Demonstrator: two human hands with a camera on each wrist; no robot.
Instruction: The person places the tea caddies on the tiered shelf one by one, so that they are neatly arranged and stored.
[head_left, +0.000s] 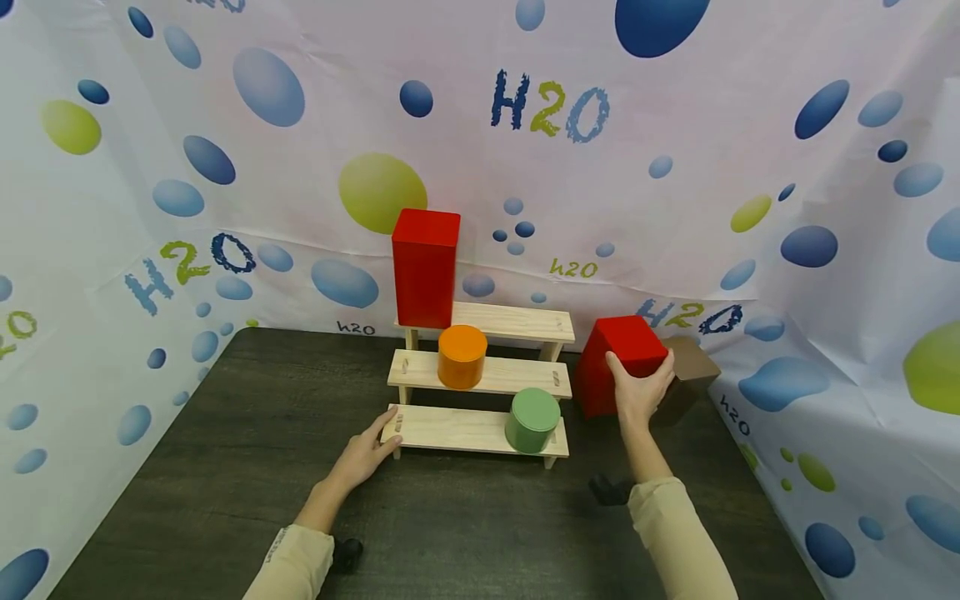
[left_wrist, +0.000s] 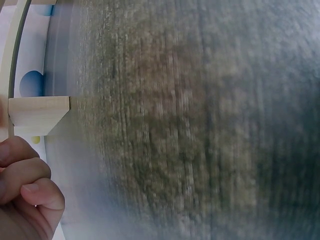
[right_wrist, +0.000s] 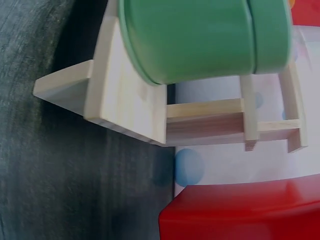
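Observation:
A three-step wooden shelf stand (head_left: 450, 427) is on the dark table. My left hand (head_left: 362, 454) grips the left end of its lowest step; in the left wrist view, curled fingers (left_wrist: 42, 192) show beside the pale wood. To the stand's right, my right hand (head_left: 641, 390) holds a red box (head_left: 596, 375) from above, thumb and fingers spread across its near top edge. The right wrist view shows part of this red box (right_wrist: 245, 215), but not the hand. A green round tin (head_left: 533, 421) stands at the right of the lowest step.
An orange round tin (head_left: 462, 358) sits on the middle step and a tall red box (head_left: 425, 271) on the top step's left end. Right of the held box is a brown box (head_left: 692, 375). A patterned curtain (head_left: 480, 167) borders the table (head_left: 247, 450) at the back and sides.

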